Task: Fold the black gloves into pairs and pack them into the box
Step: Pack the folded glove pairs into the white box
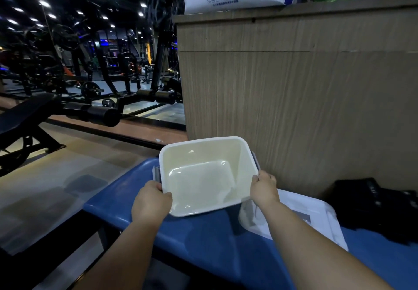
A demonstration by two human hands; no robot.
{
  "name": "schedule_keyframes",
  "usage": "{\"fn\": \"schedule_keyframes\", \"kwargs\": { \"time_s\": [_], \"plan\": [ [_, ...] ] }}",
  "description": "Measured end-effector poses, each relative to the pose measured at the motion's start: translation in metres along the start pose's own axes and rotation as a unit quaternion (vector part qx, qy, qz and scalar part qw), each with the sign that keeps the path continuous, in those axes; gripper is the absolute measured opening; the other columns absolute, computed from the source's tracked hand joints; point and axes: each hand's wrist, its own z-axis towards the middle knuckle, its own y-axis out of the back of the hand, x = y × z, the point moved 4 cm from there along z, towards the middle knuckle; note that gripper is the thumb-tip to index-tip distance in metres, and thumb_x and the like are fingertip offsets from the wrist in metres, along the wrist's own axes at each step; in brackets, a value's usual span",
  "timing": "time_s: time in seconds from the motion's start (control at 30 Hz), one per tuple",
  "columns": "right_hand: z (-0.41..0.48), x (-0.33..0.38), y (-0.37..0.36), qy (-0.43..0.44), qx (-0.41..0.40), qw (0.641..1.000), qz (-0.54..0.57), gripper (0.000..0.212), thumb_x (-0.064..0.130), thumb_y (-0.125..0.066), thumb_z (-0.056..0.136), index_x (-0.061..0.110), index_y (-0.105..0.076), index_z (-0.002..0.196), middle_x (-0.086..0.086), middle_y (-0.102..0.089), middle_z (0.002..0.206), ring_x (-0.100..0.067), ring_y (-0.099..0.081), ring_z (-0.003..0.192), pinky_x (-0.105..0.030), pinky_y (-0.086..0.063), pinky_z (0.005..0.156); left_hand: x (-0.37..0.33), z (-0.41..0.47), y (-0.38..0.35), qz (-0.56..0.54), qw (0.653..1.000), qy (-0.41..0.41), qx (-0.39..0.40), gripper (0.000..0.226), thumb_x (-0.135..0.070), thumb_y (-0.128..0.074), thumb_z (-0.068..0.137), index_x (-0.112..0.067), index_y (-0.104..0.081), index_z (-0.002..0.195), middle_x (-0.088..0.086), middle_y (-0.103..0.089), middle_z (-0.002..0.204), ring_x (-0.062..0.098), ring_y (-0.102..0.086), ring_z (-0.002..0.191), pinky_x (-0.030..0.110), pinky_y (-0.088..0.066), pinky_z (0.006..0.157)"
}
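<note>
over the blue table (214, 240), left hand (151, 201) and right hand (264, 189) each hold a grip on the empty box (201, 151); positioning step, black gloves (375, 208) need folding next.

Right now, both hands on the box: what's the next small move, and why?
Probably set the box down flat on the blue surface. The left hand and right hand both grip its rim, it is tilted and empty, and the black gloves lie untouched to the right, beyond the lid. Freeing the hands comes first.
</note>
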Motion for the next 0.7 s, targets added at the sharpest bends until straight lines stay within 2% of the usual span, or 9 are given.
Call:
{"fn": "schedule_keyframes", "kwargs": {
  "time_s": [0.07, 0.2, 0.33, 0.43, 0.5, 0.6, 0.63, 0.7],
  "plan": [
    [0.002, -0.007, 0.010, -0.004, -0.016, 1.000, 0.010, 0.023, 0.017, -0.034, 0.101, 0.008, -0.054, 0.094, -0.012, -0.040, 0.131, -0.022, -0.048, 0.075, -0.034, -0.040, 0.075, -0.004, -0.007, -0.005, -0.010, 1.000, -0.007, 0.002, 0.005, -0.021, -0.058, 0.083, -0.018, -0.057, 0.086, -0.001, -0.063, 0.079, 0.015, -0.056, 0.069, 0.026, -0.035, 0.051],
    [0.005, -0.030, 0.036, -0.014, -0.051, 0.997, 0.050, 0.022, 0.012, -0.036, 0.098, 0.008, -0.049, 0.080, -0.012, -0.048, 0.110, -0.021, -0.047, 0.071, -0.041, -0.051, 0.075, -0.019, -0.027, -0.021, -0.062, 0.998, -0.029, -0.011, 0.012, -0.018, -0.061, 0.085, -0.023, -0.051, 0.082, -0.002, -0.062, 0.080, 0.013, -0.054, 0.070, 0.026, -0.035, 0.053],
    [0.002, -0.053, 0.071, -0.010, -0.091, 0.994, 0.056, 0.020, 0.007, -0.039, 0.095, -0.005, -0.055, 0.093, -0.022, -0.054, 0.110, -0.032, -0.052, 0.089, -0.036, -0.043, 0.077, -0.036, -0.045, -0.048, -0.101, 0.994, -0.048, -0.013, 0.015, -0.016, -0.064, 0.084, -0.022, -0.052, 0.078, -0.001, -0.059, 0.072, 0.017, -0.056, 0.066, 0.028, -0.037, 0.053],
    [-0.002, -0.078, 0.096, -0.018, -0.112, 0.992, 0.058, 0.023, 0.005, -0.041, 0.095, -0.014, -0.054, 0.098, -0.026, -0.054, 0.104, -0.036, -0.052, 0.086, -0.037, -0.043, 0.070, -0.049, -0.061, -0.070, -0.118, 0.991, -0.059, 0.000, 0.014, -0.016, -0.064, 0.084, -0.024, -0.053, 0.079, -0.003, -0.059, 0.073, 0.015, -0.055, 0.065, 0.026, -0.036, 0.051],
    [-0.006, -0.094, 0.108, -0.030, -0.103, 0.992, 0.062, 0.022, 0.008, -0.041, 0.097, -0.010, -0.053, 0.102, -0.019, -0.051, 0.107, -0.029, -0.050, 0.084, -0.035, -0.043, 0.071, -0.055, -0.071, -0.085, -0.125, 0.990, -0.063, 0.013, 0.014, -0.016, -0.063, 0.085, -0.025, -0.053, 0.082, -0.003, -0.060, 0.077, 0.013, -0.056, 0.067, 0.025, -0.036, 0.051],
    [-0.009, -0.117, 0.121, -0.042, -0.071, 0.995, 0.057, 0.022, 0.013, -0.042, 0.099, 0.000, -0.050, 0.115, -0.009, -0.046, 0.122, -0.027, -0.052, 0.099, -0.036, -0.043, 0.082, -0.062, -0.085, -0.105, -0.145, 0.987, -0.068, 0.030, 0.018, -0.015, -0.064, 0.084, -0.028, -0.052, 0.081, -0.005, -0.060, 0.081, 0.013, -0.058, 0.069, 0.027, -0.040, 0.054],
    [-0.009, -0.126, 0.124, -0.038, -0.061, 0.996, 0.058, 0.020, 0.012, -0.043, 0.099, 0.003, -0.051, 0.115, -0.008, -0.047, 0.127, -0.026, -0.053, 0.103, -0.033, -0.042, 0.083, -0.064, -0.089, -0.112, -0.154, 0.985, -0.068, 0.035, 0.019, -0.015, -0.065, 0.083, -0.029, -0.053, 0.080, -0.006, -0.060, 0.081, 0.013, -0.058, 0.070, 0.027, -0.041, 0.055],
    [-0.007, -0.138, 0.129, -0.034, -0.043, 0.997, 0.059, 0.011, 0.011, -0.044, 0.097, 0.010, -0.052, 0.105, -0.011, -0.051, 0.125, -0.021, -0.055, 0.097, -0.032, -0.044, 0.080, -0.064, -0.097, -0.123, -0.169, 0.983, -0.060, 0.041, 0.020, -0.014, -0.067, 0.083, -0.029, -0.053, 0.080, -0.007, -0.060, 0.082, 0.011, -0.058, 0.071, 0.028, -0.042, 0.057]
  ]
}}
